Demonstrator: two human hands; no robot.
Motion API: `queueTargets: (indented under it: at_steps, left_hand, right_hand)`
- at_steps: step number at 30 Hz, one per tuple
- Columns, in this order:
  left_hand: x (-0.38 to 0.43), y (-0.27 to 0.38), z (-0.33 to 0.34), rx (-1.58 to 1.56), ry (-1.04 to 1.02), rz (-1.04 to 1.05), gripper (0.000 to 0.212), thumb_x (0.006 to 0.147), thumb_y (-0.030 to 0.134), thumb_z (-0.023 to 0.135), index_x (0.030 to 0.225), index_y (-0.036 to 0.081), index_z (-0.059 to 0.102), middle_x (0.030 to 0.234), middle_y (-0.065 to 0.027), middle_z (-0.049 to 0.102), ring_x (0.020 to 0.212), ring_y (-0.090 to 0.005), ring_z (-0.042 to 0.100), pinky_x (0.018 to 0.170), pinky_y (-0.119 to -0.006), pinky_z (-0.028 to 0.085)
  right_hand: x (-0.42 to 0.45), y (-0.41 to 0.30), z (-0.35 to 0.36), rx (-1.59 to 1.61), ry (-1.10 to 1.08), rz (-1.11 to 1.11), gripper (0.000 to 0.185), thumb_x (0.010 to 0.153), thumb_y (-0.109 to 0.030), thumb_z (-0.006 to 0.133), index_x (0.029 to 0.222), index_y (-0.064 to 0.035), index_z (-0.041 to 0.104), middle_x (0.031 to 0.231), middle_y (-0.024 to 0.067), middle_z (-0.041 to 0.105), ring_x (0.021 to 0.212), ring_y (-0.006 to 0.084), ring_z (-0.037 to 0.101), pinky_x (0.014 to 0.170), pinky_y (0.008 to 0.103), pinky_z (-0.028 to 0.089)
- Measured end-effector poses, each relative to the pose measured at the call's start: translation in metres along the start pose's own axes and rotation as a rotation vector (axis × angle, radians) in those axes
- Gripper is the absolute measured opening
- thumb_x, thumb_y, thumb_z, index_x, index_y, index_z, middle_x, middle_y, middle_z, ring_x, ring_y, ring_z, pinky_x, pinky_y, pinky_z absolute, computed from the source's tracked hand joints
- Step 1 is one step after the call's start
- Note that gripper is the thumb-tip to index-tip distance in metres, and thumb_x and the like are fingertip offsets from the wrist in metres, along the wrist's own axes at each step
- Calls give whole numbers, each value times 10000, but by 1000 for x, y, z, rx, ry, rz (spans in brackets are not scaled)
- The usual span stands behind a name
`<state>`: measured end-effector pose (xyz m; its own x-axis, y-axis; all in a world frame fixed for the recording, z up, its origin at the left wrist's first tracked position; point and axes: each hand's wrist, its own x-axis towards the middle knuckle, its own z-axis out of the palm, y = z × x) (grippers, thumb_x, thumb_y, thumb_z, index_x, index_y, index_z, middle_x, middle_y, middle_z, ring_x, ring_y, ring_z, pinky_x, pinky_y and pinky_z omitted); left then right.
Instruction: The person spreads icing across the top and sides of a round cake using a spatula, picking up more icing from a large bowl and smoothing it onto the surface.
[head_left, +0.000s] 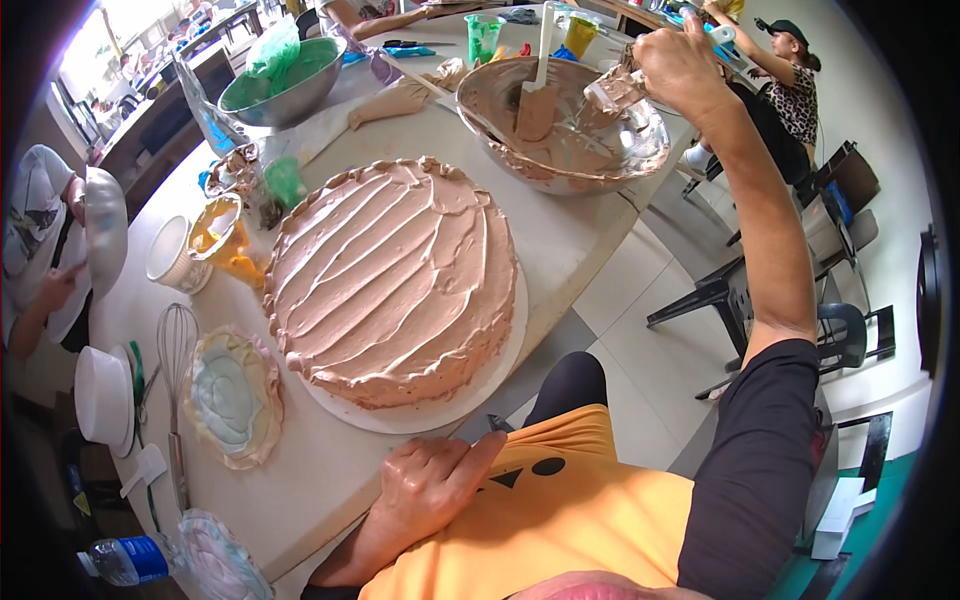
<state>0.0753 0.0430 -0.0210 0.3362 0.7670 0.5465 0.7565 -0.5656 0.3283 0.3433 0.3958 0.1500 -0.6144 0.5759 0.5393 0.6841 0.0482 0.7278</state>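
Observation:
A round cake with light brown frosting (397, 277) stands on a white board (517, 322); its top has diagonal ridges and its rim is ragged. Beyond it, a metal bowl (562, 180) holds brown frosting and a white-handled spatula (545, 45). My right hand (679, 67) is closed around a frosting-smeared spatula (615, 91) over the bowl's right side. Below the cake, at the table edge, lies my left hand (439, 480) with fingers curled; a small dark tip shows beside it, and whether the hand grips anything is hidden.
Plastic cups (217, 232), a whisk (175, 360), swirled frosting (232, 397) and a water bottle (131, 559) are at left. A bowl of green frosting (285, 97) and a piping bag (382, 105) lie beyond the cake. Other people and a black chair (720, 292) are around the table.

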Motion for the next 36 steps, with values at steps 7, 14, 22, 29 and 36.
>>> queueTargets:
  at_steps: [7, 14, 22, 29, 36]
  left_hand:
    - [2, 0, 0, 5, 8, 4, 276, 706, 27, 746, 968, 101, 702, 545, 38, 458, 475, -130, 499, 458, -290, 380]
    - [1, 0, 0, 0, -12, -4, 282, 704, 16, 740, 972, 92, 698, 545, 30, 472, 476, -133, 510, 454, -292, 384]
    - [6, 3, -2, -10, -38, -44, 248, 714, 10, 735, 948, 87, 702, 551, 14, 488, 482, -153, 515, 458, -310, 402]
    - [5, 3, -2, 7, -55, -49, 241, 732, 14, 741, 958, 92, 706, 560, 12, 504, 491, -152, 522, 463, -308, 398]
    - [5, 4, -2, 21, -44, -55, 231, 725, 14, 753, 939, 86, 709, 560, 16, 508, 483, -145, 515, 462, -304, 389]
  right_hand:
    - [-10, 11, -39, 393, -301, 120, 160, 801, -191, 629, 852, -95, 746, 847, 137, 703, 866, 296, 680, 935, 468, 422]
    - [-52, 23, -39, 1005, -299, 367, 170, 906, -113, 646, 1006, 12, 703, 801, 55, 677, 652, 85, 620, 507, 246, 482]
    - [-94, 24, -20, 1268, -154, 494, 176, 847, -73, 696, 1014, -17, 714, 861, 62, 728, 767, 121, 662, 724, 272, 526]
    - [-114, 10, -38, 1645, -236, 580, 134, 903, -92, 669, 998, 1, 684, 729, -35, 602, 586, 0, 473, 482, 164, 353]
    - [-140, -36, -92, 1906, -233, 561, 124, 919, -67, 652, 1026, -6, 669, 728, -15, 604, 579, 8, 493, 485, 165, 394]
